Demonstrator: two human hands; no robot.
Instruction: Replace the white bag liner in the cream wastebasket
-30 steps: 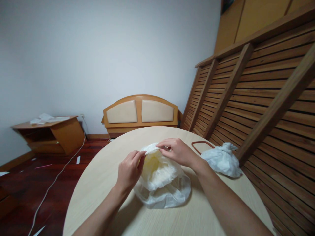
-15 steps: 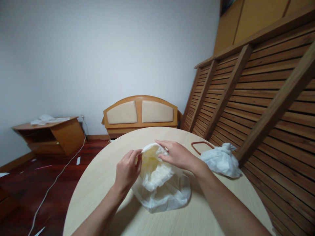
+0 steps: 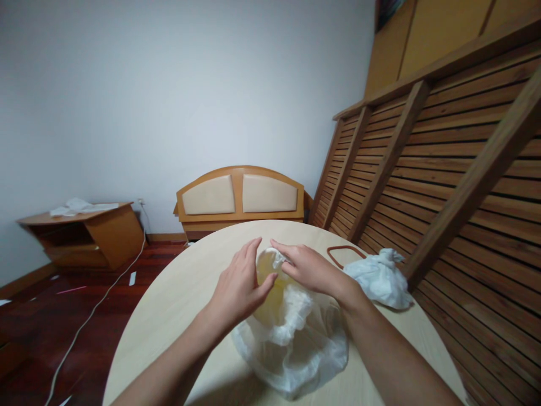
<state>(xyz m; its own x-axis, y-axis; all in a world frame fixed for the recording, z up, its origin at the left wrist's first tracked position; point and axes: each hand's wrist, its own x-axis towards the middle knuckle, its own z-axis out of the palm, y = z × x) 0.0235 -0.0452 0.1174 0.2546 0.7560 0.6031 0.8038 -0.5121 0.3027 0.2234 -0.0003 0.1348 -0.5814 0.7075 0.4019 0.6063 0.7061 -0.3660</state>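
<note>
A thin white plastic bag (image 3: 296,361) hangs down around a yellowish translucent container (image 3: 270,299) on the round table (image 3: 169,316). My right hand (image 3: 310,269) pinches the bag's gathered edge at the container's upper right rim. Along the left side of the container, my left hand (image 3: 240,279) has its fingers stretched and its thumb apart, the thumb lying over the near side of the opening. The container's lower part is hidden by the bag.
A knotted whitish bag (image 3: 382,279) with a brown loop (image 3: 338,251) lies at the table's right. Wooden slatted panels (image 3: 422,180) lean at the right. A low cabinet (image 3: 114,231) and a cable are at the left.
My left hand has let go of the bag's edge and spread its fingers beside the container. The bag's loose part has shifted right and toward me.
</note>
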